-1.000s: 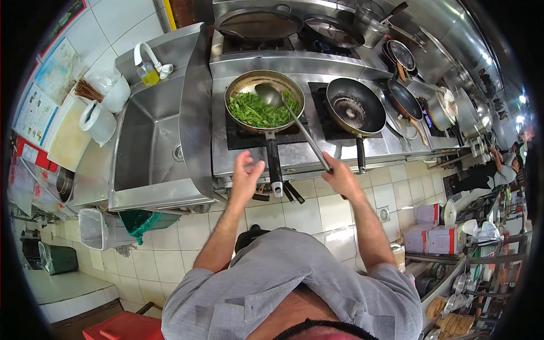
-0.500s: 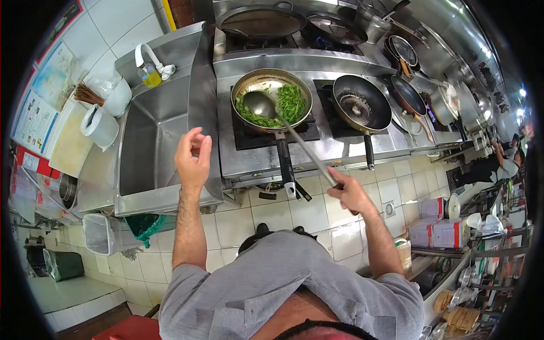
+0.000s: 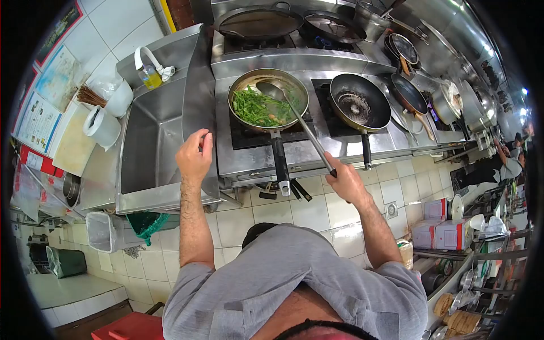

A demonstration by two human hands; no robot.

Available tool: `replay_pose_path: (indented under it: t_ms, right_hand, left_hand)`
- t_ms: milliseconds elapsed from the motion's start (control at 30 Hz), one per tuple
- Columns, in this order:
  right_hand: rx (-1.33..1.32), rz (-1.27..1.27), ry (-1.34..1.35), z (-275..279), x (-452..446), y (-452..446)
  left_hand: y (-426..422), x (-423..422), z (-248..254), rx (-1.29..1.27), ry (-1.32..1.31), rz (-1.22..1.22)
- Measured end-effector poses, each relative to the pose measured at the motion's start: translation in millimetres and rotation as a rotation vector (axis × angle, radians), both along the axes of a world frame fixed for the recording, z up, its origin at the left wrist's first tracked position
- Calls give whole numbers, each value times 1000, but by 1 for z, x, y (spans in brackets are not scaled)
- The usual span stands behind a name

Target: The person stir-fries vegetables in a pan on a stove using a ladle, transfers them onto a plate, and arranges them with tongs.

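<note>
My right hand (image 3: 348, 182) is closed around the handle of a long metal ladle (image 3: 309, 134). The bowl of the ladle tilts inside a frying pan (image 3: 300, 82), near its far side. Chopped green vegetables (image 3: 256, 107) lie in the pan, mostly on its left and near side, with a few brownish bits among them and a little steam above. The pan sits on the stove, its black handle pointing toward me. My left hand (image 3: 194, 157) is raised by the sink's right edge, empty, with fingers loosely bent and the thumb apart.
A second black frying pan (image 3: 360, 102) stands right of the first. Two wide pans, one being a dark pan (image 3: 260, 24), occupy the raised back burners. To the left is a steel sink (image 3: 150, 141) with a white faucet (image 3: 148, 56). Another person (image 3: 498, 167) is at far right.
The ladle's bowl has shifted up and right within the pan. The greens have gathered toward the left and near side. My left hand has barely moved.
</note>
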State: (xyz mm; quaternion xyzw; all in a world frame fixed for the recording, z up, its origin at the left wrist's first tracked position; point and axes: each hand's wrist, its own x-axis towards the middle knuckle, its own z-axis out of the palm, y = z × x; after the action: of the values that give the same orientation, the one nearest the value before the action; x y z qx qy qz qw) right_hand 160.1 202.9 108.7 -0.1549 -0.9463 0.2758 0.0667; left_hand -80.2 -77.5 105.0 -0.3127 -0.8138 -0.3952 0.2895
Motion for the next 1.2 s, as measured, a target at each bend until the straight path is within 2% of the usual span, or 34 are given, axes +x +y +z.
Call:
replay_pose_path:
  t_ms: [33, 100, 167, 233, 300, 367, 467, 500, 567, 633, 733, 833, 967, 1000, 1033, 1100, 1133, 1200]
  right_hand:
    - [2, 6, -2, 12, 6, -2]
    - [-255, -92, -222, 49, 16, -16]
    - [-338, -37, -184, 40, 27, 6]
    - [-402, -36, -289, 44, 28, 28]
    - [-339, -18, -282, 26, 18, 39]
    - [-157, -64, -120, 3, -3, 25]
    - [-48, -37, -116, -22, -26, -14]
    - [-51, -43, -116, -19, -24, -12]
    - [-384, -7, -140, 0, -10, -1]
    - [-399, -16, -151, 15, -2, 11]
    - [-24, -108, -185, 12, -4, 4]
    - [-65, -226, -90, 3, -12, -17]
    - [31, -250, -5, -30, -40, -53]
    - [-212, -294, -64, -25, -45, -59]
    - [-214, -304, -64, -13, -44, -64]
    - [-414, -285, -125, 13, -35, -70]
    - [-339, -223, -95, 17, -27, -77]
    - [-360, -225, -115, 30, -17, -90]
  left_hand:
    - [2, 0, 0, 2, -2, 6]
    - [2, 3, 1, 17, 18, 14]
    - [3, 3, -2, 19, 22, 19]
    - [4, 4, -1, 19, 30, 18]
    - [4, 7, -1, -18, 17, 44]
    - [3, 9, -3, -24, 24, 42]
    - [5, 8, -4, -22, 35, 39]
    - [4, 8, -5, -30, 30, 41]
    - [4, 9, -4, -17, 18, 33]
    - [2, 9, -3, 7, 6, 28]
    - [1, 7, -2, -19, 49, 1]
    - [-4, 6, -1, -27, 48, -39]
    - [-6, 5, 1, 18, 18, -106]
    - [-7, 5, 1, 15, 15, -120]
    - [-8, 4, 1, -4, 21, -126]
    - [-10, 2, 2, -28, 22, -130]
    - [-10, 1, 3, -22, 27, -163]
    - [-12, 1, 3, -35, 20, -206]
